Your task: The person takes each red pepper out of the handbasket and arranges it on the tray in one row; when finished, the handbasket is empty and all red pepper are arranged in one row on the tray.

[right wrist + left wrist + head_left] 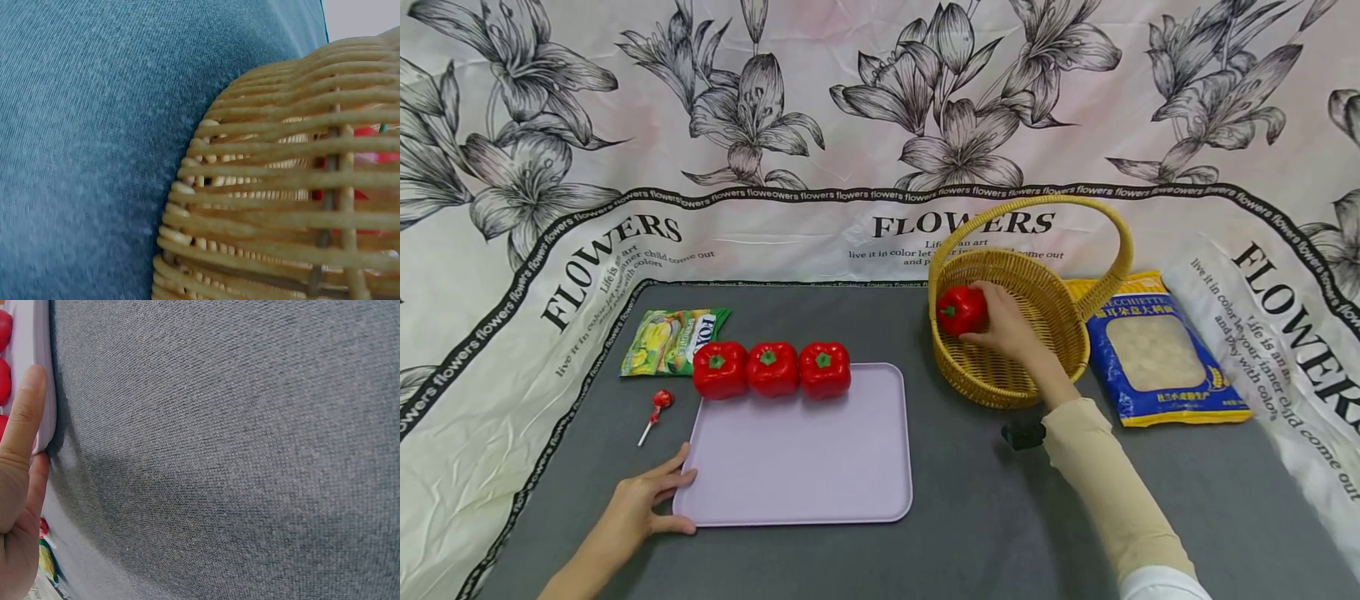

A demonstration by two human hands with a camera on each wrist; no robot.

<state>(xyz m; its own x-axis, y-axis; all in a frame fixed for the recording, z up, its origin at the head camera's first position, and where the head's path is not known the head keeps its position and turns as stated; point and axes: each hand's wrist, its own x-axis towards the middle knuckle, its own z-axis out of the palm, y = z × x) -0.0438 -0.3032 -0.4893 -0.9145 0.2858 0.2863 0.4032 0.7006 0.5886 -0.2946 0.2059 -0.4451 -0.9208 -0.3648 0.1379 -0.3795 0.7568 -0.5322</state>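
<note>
My right hand (pixel 1003 325) holds a red bell pepper (pixel 960 311) inside the left part of the yellow wicker basket (pixel 1000 398). Through the weave of the basket (pixel 262 212) in the right wrist view, bits of red show; the hand itself is hidden there. My left hand (pixel 643 504) touches the lower left corner of a pale lilac tray (pixel 797 458), its fingers fairly straight along the left edge and the thumb (pixel 28 403) against the front edge. Three more red bell peppers, a left one (pixel 720 370), a middle one (pixel 772 369) and a right one (pixel 825 370), stand in a row along the tray's far edge.
A green and yellow snack packet (pixel 662 342) lies behind the tray on the left, and a red lollipop (pixel 661 402) is beside the tray. Right of the basket lies a blue and yellow pasta bag (pixel 1165 354). The basket's tall handle (pixel 1123 250) arches above it. Floral cloth (pixel 775 233) borders the grey tabletop.
</note>
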